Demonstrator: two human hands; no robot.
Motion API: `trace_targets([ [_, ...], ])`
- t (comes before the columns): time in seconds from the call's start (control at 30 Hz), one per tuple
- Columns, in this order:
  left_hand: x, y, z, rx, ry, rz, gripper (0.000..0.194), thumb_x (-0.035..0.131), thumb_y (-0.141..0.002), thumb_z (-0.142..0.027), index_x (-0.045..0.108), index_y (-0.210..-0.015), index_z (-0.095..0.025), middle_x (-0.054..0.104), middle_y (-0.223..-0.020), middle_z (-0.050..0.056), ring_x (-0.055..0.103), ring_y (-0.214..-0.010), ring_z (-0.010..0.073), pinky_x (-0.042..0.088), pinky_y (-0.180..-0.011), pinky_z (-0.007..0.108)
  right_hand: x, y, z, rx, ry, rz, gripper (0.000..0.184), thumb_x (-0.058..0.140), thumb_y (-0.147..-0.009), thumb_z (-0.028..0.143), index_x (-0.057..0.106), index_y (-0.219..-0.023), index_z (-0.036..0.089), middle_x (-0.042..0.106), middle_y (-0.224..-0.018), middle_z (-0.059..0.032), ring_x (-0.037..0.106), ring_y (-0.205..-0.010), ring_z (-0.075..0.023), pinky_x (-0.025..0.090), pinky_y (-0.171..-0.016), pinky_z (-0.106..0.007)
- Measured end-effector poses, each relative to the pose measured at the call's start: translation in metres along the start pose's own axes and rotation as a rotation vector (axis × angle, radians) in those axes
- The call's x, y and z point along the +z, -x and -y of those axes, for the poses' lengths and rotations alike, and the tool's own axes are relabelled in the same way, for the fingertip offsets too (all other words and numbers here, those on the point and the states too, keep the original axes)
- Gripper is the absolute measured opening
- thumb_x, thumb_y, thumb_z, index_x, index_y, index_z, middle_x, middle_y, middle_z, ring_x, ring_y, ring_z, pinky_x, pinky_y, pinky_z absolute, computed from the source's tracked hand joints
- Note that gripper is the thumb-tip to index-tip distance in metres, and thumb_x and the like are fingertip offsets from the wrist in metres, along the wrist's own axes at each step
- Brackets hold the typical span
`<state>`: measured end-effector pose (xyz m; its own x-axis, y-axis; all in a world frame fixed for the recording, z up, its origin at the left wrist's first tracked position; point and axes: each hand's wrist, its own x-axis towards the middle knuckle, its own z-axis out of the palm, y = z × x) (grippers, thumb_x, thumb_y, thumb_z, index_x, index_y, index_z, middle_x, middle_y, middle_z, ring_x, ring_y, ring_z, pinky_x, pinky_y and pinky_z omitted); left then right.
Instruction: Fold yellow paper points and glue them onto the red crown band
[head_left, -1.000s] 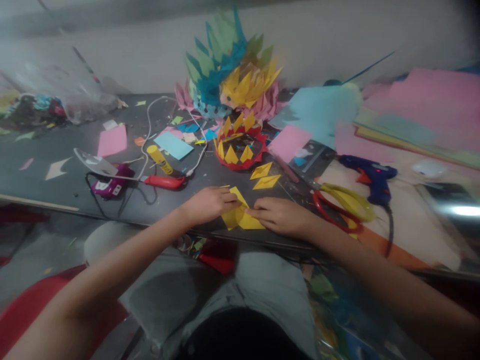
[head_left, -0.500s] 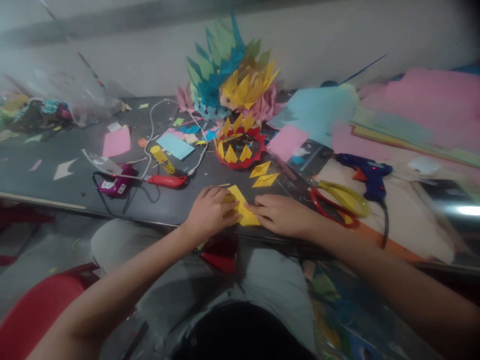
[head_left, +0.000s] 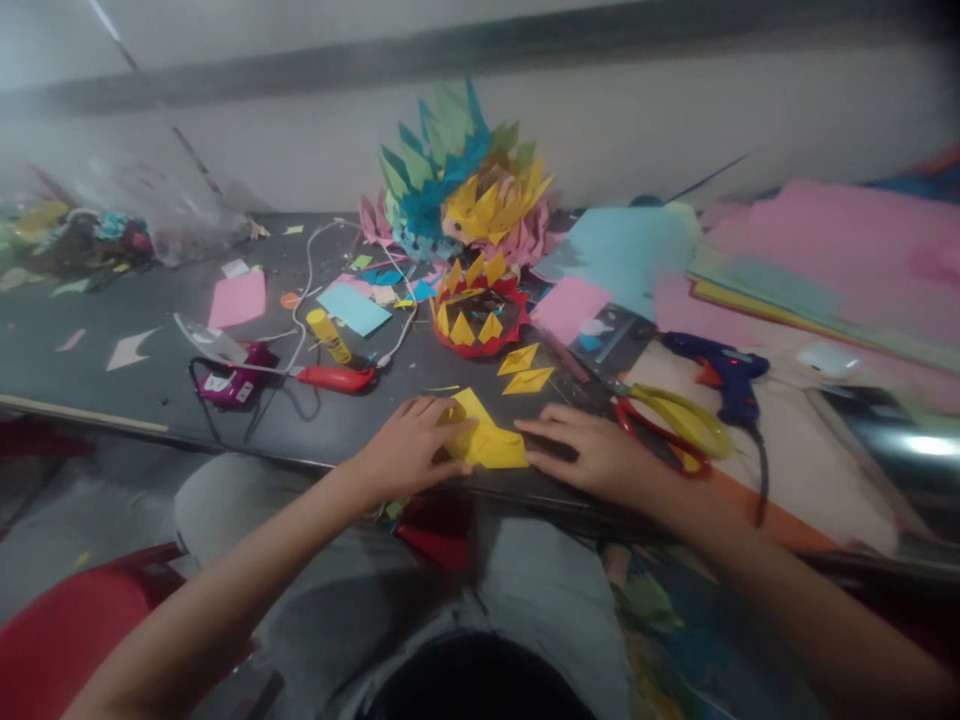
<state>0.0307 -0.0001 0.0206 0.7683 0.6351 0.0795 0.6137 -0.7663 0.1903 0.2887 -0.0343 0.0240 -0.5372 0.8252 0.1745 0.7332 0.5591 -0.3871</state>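
Observation:
A piece of yellow folding paper [head_left: 499, 447] lies partly folded near the table's front edge, between my hands. My left hand [head_left: 411, 445] holds its left side, the thumb below and the fingers curled over it, hiding that part. At the paper's right edge, my right hand [head_left: 592, 450] has its index finger and thumb stretched apart, the tips at the paper. Just beyond are two small folded yellow paper pieces [head_left: 527, 381]. Behind them stands a red paper ring [head_left: 480, 346] set with yellow points.
Scissors [head_left: 679, 425] and a blue glue gun [head_left: 720, 370] lie right of my right hand. To the left are a glue stick [head_left: 328, 338], a red-handled tool [head_left: 335, 378] and a white cable. A colourful spiky paper model [head_left: 442, 190] stands behind; coloured sheets [head_left: 840, 240] lie right.
The right side of the yellow paper now shows a raised, crumpled-looking fold. My right fingers have moved from its middle to its right edge. The camera view has tilted up slightly.

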Motion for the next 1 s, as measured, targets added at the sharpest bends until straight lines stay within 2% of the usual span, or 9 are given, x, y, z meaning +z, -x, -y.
trace_targets([
  [0.1,-0.003,-0.005,-0.003,0.004,-0.05,-0.007,0.047,0.056,-0.082,-0.049,0.055,-0.121,-0.021,0.056,-0.117,0.008,0.052,-0.107,0.0237,0.037,-0.094,0.039,0.01,0.0,0.011,-0.055,-0.011,-0.199,0.026,0.054,-0.086,0.036,0.065,-0.101,0.018,0.063,-0.087,-0.007,0.061,-0.078,-0.0161,0.049,-0.07,-0.027],
  [0.2,-0.004,-0.012,-0.015,-0.011,-0.13,-0.015,0.036,0.052,-0.086,-0.045,0.062,-0.105,-0.016,0.063,-0.098,0.008,0.057,-0.092,0.0232,0.04,-0.086,0.038,0.019,-0.002,0.021,-0.12,0.005,-0.157,0.023,0.057,-0.084,0.036,0.064,-0.097,0.018,0.065,-0.09,-0.0078,0.061,-0.083,-0.0184,0.051,-0.073,-0.03],
  [0.27,-0.005,-0.015,-0.025,-0.042,-0.141,-0.028,0.038,0.049,-0.087,-0.049,0.065,-0.094,-0.015,0.064,-0.088,0.008,0.059,-0.085,0.0234,0.041,-0.079,0.038,0.023,-0.004,0.022,-0.124,0.013,-0.133,0.021,0.055,-0.085,0.033,0.063,-0.098,0.018,0.066,-0.094,-0.0083,0.062,-0.086,-0.0186,0.051,-0.075,-0.03],
  [0.37,-0.005,-0.016,-0.035,-0.082,-0.091,-0.034,0.039,0.045,-0.088,-0.049,0.065,-0.087,-0.015,0.064,-0.081,0.007,0.06,-0.078,0.0215,0.043,-0.074,0.035,0.025,-0.006,0.016,-0.163,0.091,-0.183,0.019,0.048,-0.089,0.023,0.065,-0.097,0.017,0.068,-0.092,-0.0083,0.062,-0.084,-0.0185,0.051,-0.075,-0.031],
  [0.5,0.0,-0.016,-0.033,-0.086,0.002,-0.04,0.018,0.051,-0.089,-0.03,0.063,-0.094,-0.018,0.064,-0.088,0.005,0.06,-0.082,0.019,0.046,-0.072,0.03,0.023,-0.006,0.004,-0.217,0.176,-0.226,0.024,0.044,-0.09,0.02,0.068,-0.09,0.019,0.069,-0.091,-0.0079,0.064,-0.083,-0.0189,0.051,-0.071,-0.031],
  [0.63,0.008,-0.021,-0.02,-0.061,0.097,-0.104,0.025,0.059,-0.083,-0.023,0.059,-0.107,-0.019,0.06,-0.111,0.005,0.057,-0.098,0.0194,0.049,-0.082,0.032,0.02,-0.006,0.0,-0.168,0.098,-0.174,0.023,0.046,-0.091,0.024,0.068,-0.089,0.02,0.069,-0.096,-0.0069,0.065,-0.086,-0.0167,0.051,-0.076,-0.029],
  [0.73,0.01,-0.028,-0.011,0.017,0.118,-0.075,0.021,0.056,-0.085,-0.02,0.059,-0.106,-0.018,0.063,-0.105,0.005,0.058,-0.097,0.0175,0.049,-0.085,0.031,0.021,-0.005,-0.002,-0.111,0.062,-0.153,0.018,0.051,-0.088,0.029,0.066,-0.093,0.02,0.069,-0.097,-0.0069,0.065,-0.087,-0.0177,0.051,-0.076,-0.031],
  [0.87,0.01,-0.034,-0.01,0.118,-0.036,-0.077,0.018,0.045,-0.091,-0.02,0.061,-0.098,-0.013,0.064,-0.093,0.007,0.06,-0.087,0.0184,0.05,-0.076,0.03,0.024,-0.007,-0.003,-0.099,0.093,-0.193,0.021,0.055,-0.086,0.031,0.063,-0.1,0.019,0.069,-0.099,-0.0076,0.064,-0.092,-0.0192,0.05,-0.078,-0.031],
  [1.0,0.013,-0.033,-0.021,0.093,-0.126,-0.101,0.023,0.041,-0.093,-0.02,0.062,-0.09,-0.013,0.063,-0.084,0.007,0.06,-0.078,0.0181,0.048,-0.067,0.029,0.025,-0.011,-0.005,-0.162,0.2,-0.241,0.019,0.049,-0.089,0.024,0.065,-0.099,0.018,0.07,-0.096,-0.0074,0.064,-0.088,-0.0191,0.049,-0.076,-0.031],
])
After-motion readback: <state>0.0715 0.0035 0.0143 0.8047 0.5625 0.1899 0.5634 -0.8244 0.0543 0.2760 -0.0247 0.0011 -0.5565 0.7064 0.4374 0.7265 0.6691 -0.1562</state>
